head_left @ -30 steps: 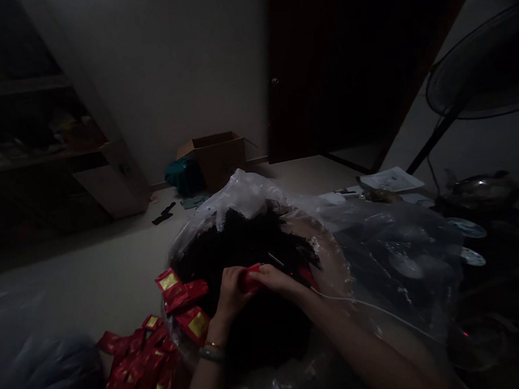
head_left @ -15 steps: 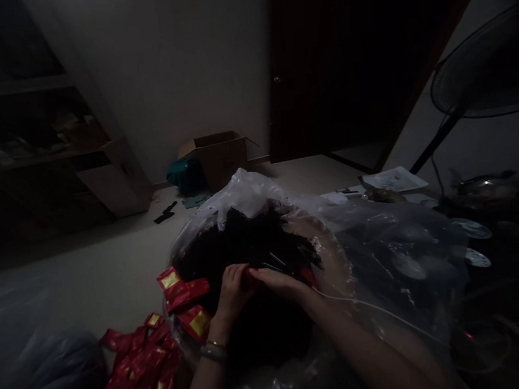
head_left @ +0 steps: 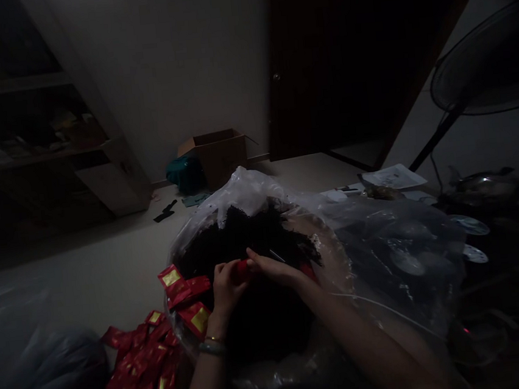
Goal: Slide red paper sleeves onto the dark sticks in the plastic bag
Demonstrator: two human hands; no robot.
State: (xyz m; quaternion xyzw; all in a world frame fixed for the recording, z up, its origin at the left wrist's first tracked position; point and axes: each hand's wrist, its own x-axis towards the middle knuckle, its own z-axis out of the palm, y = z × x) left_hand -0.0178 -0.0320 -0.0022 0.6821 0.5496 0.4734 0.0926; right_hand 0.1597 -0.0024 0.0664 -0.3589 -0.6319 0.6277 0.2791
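Note:
Both hands meet over a plastic-lined tub (head_left: pixel 337 236) filled with dark, loose, leaf-like material (head_left: pixel 249 229). My left hand (head_left: pixel 225 288) is closed around a small red packet (head_left: pixel 240 271). From the other side my right hand (head_left: pixel 272 269) grips the same packet with its fingers and thumb; part of it is hidden by the fingers. A thin metal tool (head_left: pixel 277 256) lies on the dark material just beyond my right hand. A few red packets with gold squares (head_left: pixel 173 285) rest on the tub's left rim, above a larger heap of red packets (head_left: pixel 137 374).
Clear plastic sheeting (head_left: pixel 397 248) spreads to the right, with a white cable (head_left: pixel 380 308) across it. Farther right are a kettle (head_left: pixel 483 182) and a standing fan (head_left: pixel 486 69). An open cardboard box (head_left: pixel 223 155) stands by the wall; shelves (head_left: pixel 30 155) are at left.
The red packet and my left hand have shifted slightly left. My right thumb has lifted a little, and more of the packet shows between the hands.

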